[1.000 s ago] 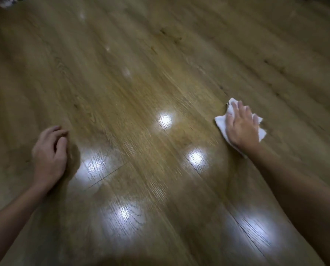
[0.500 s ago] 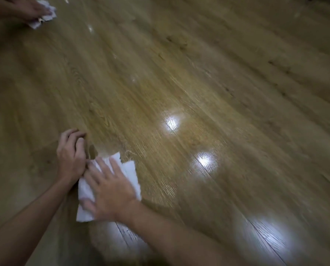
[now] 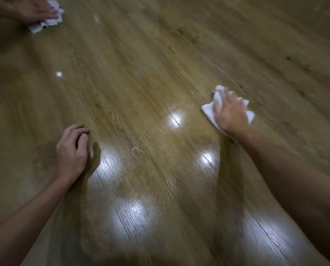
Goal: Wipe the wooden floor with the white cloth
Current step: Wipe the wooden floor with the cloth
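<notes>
The wooden floor [image 3: 141,77] fills the view, brown planks with bright lamp reflections. A white cloth [image 3: 208,109] lies flat on it at the right. My right hand [image 3: 230,114] presses down on the cloth with straight, spread fingers; the cloth's edges show around the hand. My left hand [image 3: 72,150] rests on the bare floor at the left, fingers loosely curled, holding nothing.
At the top left corner another person's hand [image 3: 33,10] presses a second white cloth [image 3: 47,22] on the floor. Glossy reflections [image 3: 176,118] mark the planks between my hands.
My right hand has swept the cloth from beside my left hand out to the right. My left hand stays in place on the floor.
</notes>
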